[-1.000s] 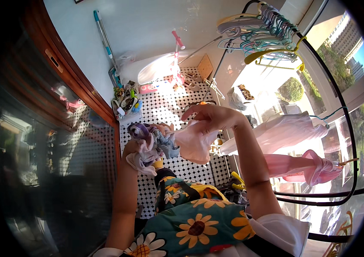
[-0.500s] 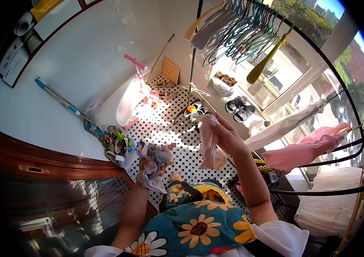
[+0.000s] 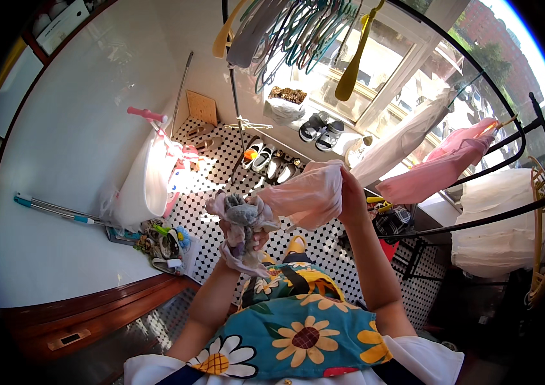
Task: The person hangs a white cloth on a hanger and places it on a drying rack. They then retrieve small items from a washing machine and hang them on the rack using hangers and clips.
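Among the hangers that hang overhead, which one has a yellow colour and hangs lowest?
The mustard-yellow hanger at the right side of the bunch. It points down toward the window, lower than the green and grey hangers packed beside it.

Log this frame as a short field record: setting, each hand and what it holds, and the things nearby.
Setting: balcony with black-and-white tiled floor
Left hand: grips a bunched grey and lilac cloth bundle
Right hand: holds a pale pink garment, stretched toward the bundle
Overhead: plastic hangers on a black drying rack
On rack: pink clothes
Floor: rows of shoes, white tub
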{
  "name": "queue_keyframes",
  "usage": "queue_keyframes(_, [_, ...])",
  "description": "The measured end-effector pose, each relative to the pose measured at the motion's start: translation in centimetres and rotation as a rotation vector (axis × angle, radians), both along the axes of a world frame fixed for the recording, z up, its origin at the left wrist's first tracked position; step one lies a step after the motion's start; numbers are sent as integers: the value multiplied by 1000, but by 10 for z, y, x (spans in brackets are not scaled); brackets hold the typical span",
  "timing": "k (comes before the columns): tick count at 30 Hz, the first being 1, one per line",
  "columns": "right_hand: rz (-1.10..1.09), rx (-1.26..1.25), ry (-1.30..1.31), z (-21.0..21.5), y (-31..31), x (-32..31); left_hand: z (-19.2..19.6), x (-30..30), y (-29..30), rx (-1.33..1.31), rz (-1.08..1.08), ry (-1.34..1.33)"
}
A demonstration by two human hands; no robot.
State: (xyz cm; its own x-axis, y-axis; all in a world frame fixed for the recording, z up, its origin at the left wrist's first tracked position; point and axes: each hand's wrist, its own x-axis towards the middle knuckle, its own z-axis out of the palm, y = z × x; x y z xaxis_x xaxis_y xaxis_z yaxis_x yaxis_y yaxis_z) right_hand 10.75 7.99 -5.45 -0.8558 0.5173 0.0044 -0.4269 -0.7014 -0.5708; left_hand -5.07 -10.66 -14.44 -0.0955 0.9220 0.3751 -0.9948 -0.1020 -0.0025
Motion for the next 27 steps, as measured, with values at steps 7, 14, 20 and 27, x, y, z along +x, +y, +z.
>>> queue_keyframes(7, [-365,806,-638,-21,-31,0,21,-7,15,67,-112,48])
queue_keyframes(14, [-201,1050,-522,-30,-68,-30,42,-2,10,-17,-53,39])
queue_keyframes(20, [-358,1387,-947,-37,-37,-11,76,-29,0,-849,319,479])
queue_keyframes(27, [-296,1515,-975,-1,8,21,65,-40,26,-1018,207,723])
